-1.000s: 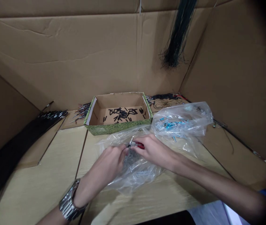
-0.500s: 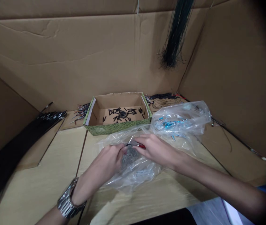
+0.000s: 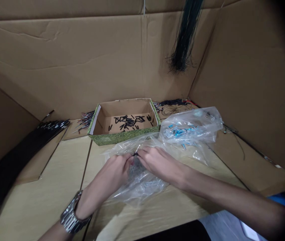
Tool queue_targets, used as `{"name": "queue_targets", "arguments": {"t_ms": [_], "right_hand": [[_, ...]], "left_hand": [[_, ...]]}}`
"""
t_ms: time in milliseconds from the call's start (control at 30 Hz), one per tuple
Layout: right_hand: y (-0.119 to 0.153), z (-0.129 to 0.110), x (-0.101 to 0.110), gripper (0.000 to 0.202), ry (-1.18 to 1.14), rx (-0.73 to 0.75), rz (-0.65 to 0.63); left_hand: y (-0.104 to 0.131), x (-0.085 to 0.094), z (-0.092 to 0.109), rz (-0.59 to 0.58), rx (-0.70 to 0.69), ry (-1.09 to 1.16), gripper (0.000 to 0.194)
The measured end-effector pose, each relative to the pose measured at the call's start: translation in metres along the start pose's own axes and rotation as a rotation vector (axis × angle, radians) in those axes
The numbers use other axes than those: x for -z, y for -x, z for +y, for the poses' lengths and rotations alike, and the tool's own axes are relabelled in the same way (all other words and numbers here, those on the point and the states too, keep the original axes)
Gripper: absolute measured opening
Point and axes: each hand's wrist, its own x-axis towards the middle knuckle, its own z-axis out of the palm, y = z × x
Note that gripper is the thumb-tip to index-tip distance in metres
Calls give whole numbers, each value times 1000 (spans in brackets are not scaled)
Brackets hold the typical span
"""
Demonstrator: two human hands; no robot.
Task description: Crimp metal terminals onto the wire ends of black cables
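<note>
My left hand (image 3: 118, 167), with a metal-band watch on its wrist, is closed in a pinch on a small black tube-like piece (image 3: 135, 154). My right hand (image 3: 155, 162) meets it from the other side, its fingertips pinched at the other end of that piece. Anything else inside the right hand is hidden by the fingers. Both hands are above a clear plastic bag (image 3: 155, 184) that holds a heap of small thin metallic parts (image 3: 135, 170), too fine to name.
Behind the hands stands an open green-sided cardboard box (image 3: 122, 137) with several short black pieces. A clear bag of blue parts (image 3: 182, 131) lies to the right. Black cables (image 3: 16, 157) run along the left, and dark wires (image 3: 182, 50) hang at the back wall.
My right hand has moved slightly left, closer to my left hand. The red item that showed in its fingers is now out of sight. The view has shifted a little.
</note>
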Motion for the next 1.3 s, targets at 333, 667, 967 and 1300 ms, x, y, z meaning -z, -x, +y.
{"name": "queue_targets", "arguments": {"t_ms": [333,667,967,1300], "right_hand": [[10,9,6,25,-236,-216,40],[4,-3,7,10,-293,-214,122],[4,1,3,8,-324,-171,125],[4,0,3,10,-288,-178,107]], "left_hand": [[-2,-1,-3,-2,0,35,27],[4,3,11,-11,34,73,28],[-2,6,9,-7,49,83,30],[1,7,16,-20,67,73,31]]}}
